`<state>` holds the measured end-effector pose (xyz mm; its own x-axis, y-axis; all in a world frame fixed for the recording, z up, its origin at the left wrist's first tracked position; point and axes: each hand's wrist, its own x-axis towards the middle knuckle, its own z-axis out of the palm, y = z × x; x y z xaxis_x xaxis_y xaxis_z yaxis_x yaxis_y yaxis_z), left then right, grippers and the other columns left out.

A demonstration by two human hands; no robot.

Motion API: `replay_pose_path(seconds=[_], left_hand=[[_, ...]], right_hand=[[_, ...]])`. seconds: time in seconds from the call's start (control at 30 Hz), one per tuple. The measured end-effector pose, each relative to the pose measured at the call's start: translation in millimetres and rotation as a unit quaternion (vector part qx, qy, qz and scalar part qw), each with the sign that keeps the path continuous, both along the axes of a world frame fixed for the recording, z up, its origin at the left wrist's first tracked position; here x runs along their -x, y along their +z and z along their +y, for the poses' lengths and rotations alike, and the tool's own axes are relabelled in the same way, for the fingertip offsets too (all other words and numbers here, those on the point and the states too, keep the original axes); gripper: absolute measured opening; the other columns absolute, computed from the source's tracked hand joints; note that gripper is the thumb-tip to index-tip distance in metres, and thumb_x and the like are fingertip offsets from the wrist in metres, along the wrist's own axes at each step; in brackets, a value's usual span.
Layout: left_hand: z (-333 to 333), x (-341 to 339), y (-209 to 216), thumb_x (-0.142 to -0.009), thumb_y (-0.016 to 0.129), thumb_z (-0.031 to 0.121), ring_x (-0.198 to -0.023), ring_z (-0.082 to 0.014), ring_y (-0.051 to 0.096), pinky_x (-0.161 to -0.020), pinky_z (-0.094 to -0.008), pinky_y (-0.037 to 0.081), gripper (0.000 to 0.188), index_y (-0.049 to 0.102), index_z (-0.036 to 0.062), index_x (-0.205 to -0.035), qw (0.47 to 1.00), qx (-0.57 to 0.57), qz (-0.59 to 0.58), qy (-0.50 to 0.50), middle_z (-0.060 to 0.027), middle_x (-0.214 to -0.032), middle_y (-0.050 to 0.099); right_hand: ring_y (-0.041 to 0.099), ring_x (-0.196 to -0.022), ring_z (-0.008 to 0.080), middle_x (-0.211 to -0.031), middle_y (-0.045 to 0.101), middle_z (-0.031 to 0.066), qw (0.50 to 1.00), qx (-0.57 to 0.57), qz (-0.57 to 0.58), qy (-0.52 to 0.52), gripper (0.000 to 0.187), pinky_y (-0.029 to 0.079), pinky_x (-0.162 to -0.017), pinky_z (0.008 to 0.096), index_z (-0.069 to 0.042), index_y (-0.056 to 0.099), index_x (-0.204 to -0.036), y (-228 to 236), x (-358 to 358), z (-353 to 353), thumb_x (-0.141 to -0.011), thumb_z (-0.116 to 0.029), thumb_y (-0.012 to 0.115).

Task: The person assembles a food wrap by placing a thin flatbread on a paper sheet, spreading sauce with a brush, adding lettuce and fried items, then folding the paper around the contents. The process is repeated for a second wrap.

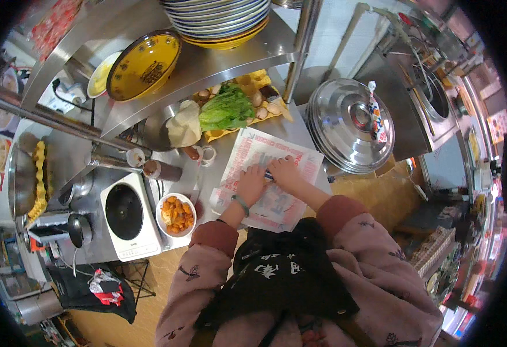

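Note:
A white paper sheet with red and grey print [265, 217] lies on the steel counter in front of me. My left hand [250, 185] rests on its middle, fingers drawn together and pointing away. Close beside it, my right hand [287, 175] bends its fingers down at the same spot. A small dark thing [269, 175] shows between the fingertips of both hands; its kind is hidden. Just beyond the sheet are a head of green lettuce [226, 109] and a stack of pale thin flatbread rounds [184, 125].
Left of the sheet stand a bowl of orange-brown fried pieces [176, 215], a white hot plate [131, 217] and a sauce bottle [163, 170]. A lidded steel pot [346, 118] is at right. Overhead, a steel shelf [207, 72] carries stacked plates [217, 17] and a yellow bowl [144, 65].

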<state>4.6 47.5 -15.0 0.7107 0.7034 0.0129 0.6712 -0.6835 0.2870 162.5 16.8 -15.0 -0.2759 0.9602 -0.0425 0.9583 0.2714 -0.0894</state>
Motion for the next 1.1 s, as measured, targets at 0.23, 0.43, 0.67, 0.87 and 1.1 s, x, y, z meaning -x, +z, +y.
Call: replay_pose_path(seconds=[0.23, 0.43, 0.67, 0.87, 1.1], left_hand=[[21.5, -7.7, -7.2, -0.069, 0.069, 0.02, -0.091, -0.0355, 0.049, -0.078, -0.0437, 0.042, 0.043, 0.046, 0.0013, -0.1, 0.974, 0.171, -0.116, -0.088, -0.0162, -0.096, 0.05], [-2.9, -11.6, -4.0, -0.072, 0.067, 0.026, -0.096, -0.032, 0.049, -0.076, -0.0441, 0.042, 0.045, 0.045, 0.0036, -0.104, 0.995, 0.077, -0.008, -0.054, -0.0134, -0.104, 0.049], [-17.5, -15.7, 9.0, -0.08, 0.058, 0.035, -0.101, -0.0317, 0.048, -0.081, -0.0454, 0.04, 0.061, 0.036, 0.0039, -0.128, 0.997, 0.054, -0.009, -0.06, -0.0126, -0.12, 0.045], [-7.6, -23.9, 17.4, -0.079, 0.06, 0.028, -0.11, -0.0336, 0.044, -0.089, -0.0461, 0.039, 0.07, 0.026, 0.0157, -0.139, 0.986, 0.08, 0.028, -0.145, -0.0133, -0.129, 0.04], [-0.5, -43.7, 22.7, -0.08, 0.057, 0.027, -0.112, -0.0347, 0.042, -0.087, -0.0481, 0.041, 0.06, 0.034, 0.0247, -0.135, 0.98, 0.1, 0.026, -0.172, -0.0127, -0.13, 0.039]], right_hand=[[0.056, -0.092, 0.0208, -0.093, 0.059, 0.0044, 0.994, -0.11, 0.005, 0.013, 0.018, 0.035, -0.09, 0.0478, -0.01, 0.055, -0.096, -7.0, -3.2, -15.4, -0.08, -0.015, 0.049], [0.052, -0.103, 0.022, -0.105, 0.056, 0.0059, 0.995, -0.097, -0.007, 0.001, 0.026, 0.03, -0.098, 0.0511, -0.009, 0.054, -0.102, -8.1, -10.3, -25.2, -0.078, -0.018, 0.053], [0.044, -0.116, 0.0241, -0.117, 0.051, 0.0089, 0.997, -0.077, -0.014, 0.0, 0.042, 0.026, -0.1, 0.0557, -0.006, 0.048, -0.119, -6.9, -28.9, -43.1, -0.079, -0.018, 0.055], [0.041, -0.121, 0.0235, -0.126, 0.047, 0.0062, 0.996, 0.007, -0.089, -0.03, 0.047, 0.023, -0.102, 0.0572, -0.012, 0.045, -0.126, -1.4, -89.8, -37.3, -0.08, -0.015, 0.054], [0.051, -0.104, 0.0227, -0.098, 0.058, 0.0021, 0.98, -0.01, 0.048, -0.194, 0.018, 0.031, -0.095, 0.0506, -0.013, 0.064, -0.09, -7.3, -109.5, -16.7, -0.076, -0.009, 0.053]])
